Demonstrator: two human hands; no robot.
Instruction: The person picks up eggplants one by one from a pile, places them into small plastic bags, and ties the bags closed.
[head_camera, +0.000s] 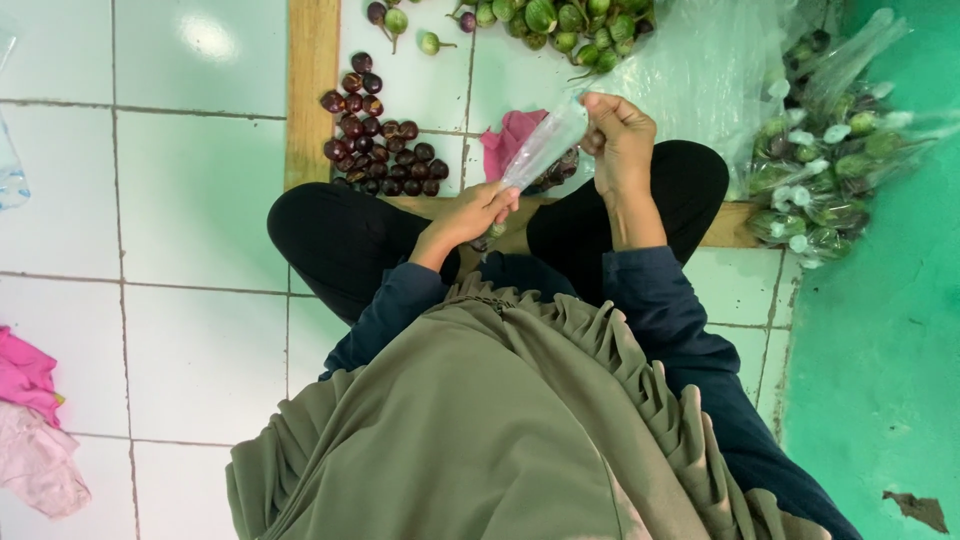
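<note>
I sit on a white tiled floor with my knees drawn up. My left hand (478, 208) grips the lower end of a small clear plastic bag (545, 145). My right hand (618, 130) pinches the bag's upper end, so the bag stretches slantwise between both hands. A small green fruit shows by my left fingers. Just beyond my left knee lies a heap of small dark purple round eggplants (378, 145).
Green round eggplants (565, 25) are piled at the top. Filled, knotted clear bags of them (815, 180) lie at the right against a green wall. A pink cloth (505, 140) lies ahead, pink fabric (30, 420) at the far left. A wooden frame (312, 90) borders the floor.
</note>
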